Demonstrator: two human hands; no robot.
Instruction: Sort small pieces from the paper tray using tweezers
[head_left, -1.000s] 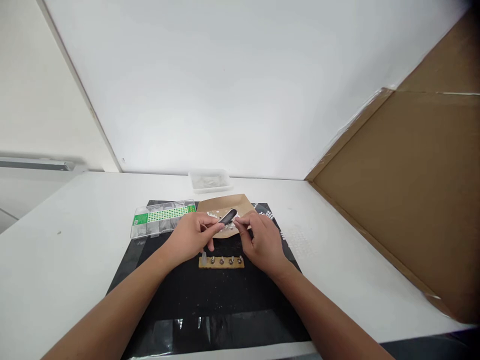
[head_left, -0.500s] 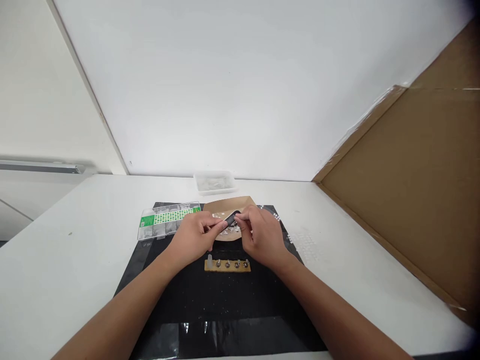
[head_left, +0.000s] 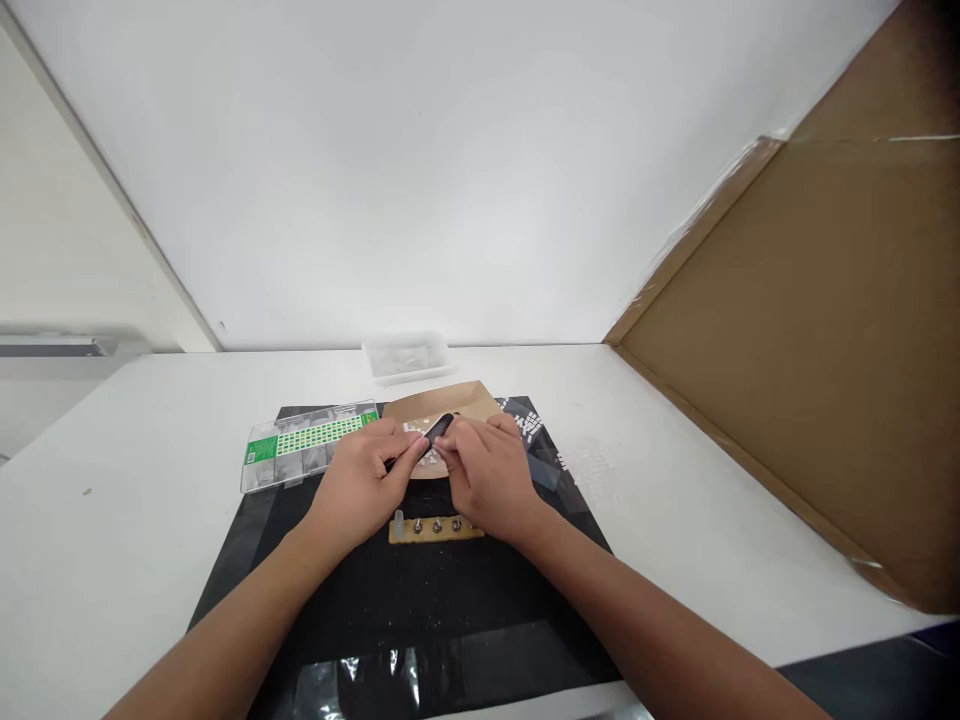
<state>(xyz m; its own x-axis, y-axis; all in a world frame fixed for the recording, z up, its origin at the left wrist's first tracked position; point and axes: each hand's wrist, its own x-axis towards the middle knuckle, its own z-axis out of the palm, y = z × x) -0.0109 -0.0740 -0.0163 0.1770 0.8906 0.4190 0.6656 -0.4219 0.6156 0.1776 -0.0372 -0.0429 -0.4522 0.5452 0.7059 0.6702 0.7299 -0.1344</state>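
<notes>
A small dark object (head_left: 440, 428) with a pale edge is pinched between both hands, above a brown paper tray (head_left: 450, 402) with small white pieces in it. My left hand (head_left: 366, 478) grips its lower left end with thumb and fingers. On its right side, the fingertips of my right hand (head_left: 489, 472) press against it; whether they hold a further small piece is too small to tell. Just below the hands, a wooden strip (head_left: 429, 536) with several metal studs and one translucent tip lies on the black mat (head_left: 420, 610).
A clear compartment box (head_left: 300, 442) with a green label lies left of the hands. Behind is a translucent tub (head_left: 406, 358). Small white pieces (head_left: 529, 428) are scattered at the mat's right edge. A large cardboard panel (head_left: 795, 330) stands at the right.
The camera view has shifted, so the scene sits further left. The dark object is tilted more steeply, and my right hand has turned and come lower over it, now covering the strip's right end.
</notes>
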